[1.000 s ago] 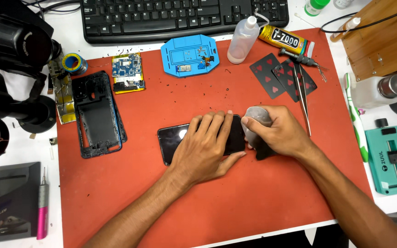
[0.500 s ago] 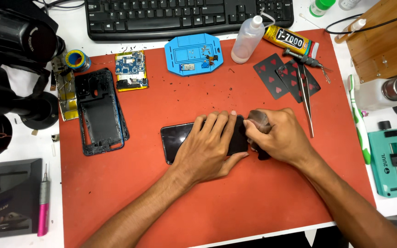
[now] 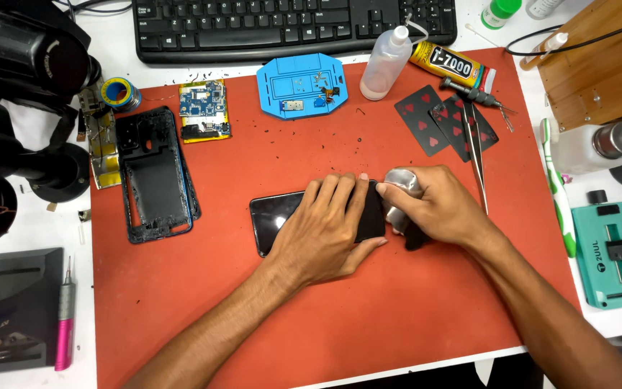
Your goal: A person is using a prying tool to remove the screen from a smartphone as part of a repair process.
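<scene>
A black phone screen (image 3: 276,216) lies flat on the red work mat (image 3: 368,310), roughly in its middle. My left hand (image 3: 325,230) presses down on the screen's right half with fingers spread flat. My right hand (image 3: 433,205) is closed around a crumpled grey-white cloth (image 3: 401,186) at the screen's right end, touching it. The screen's right edge is hidden under both hands.
A black phone frame (image 3: 154,176) and circuit board (image 3: 204,109) lie at the mat's left. A blue holder (image 3: 301,85), squeeze bottle (image 3: 386,61), glue tube (image 3: 451,63), playing cards (image 3: 440,122) and tweezers (image 3: 476,155) sit at the back. A keyboard (image 3: 289,25) lies beyond.
The view has shifted slightly. Both hands stay on the screen; the right hand with the cloth has shifted a little along the screen's right end.
</scene>
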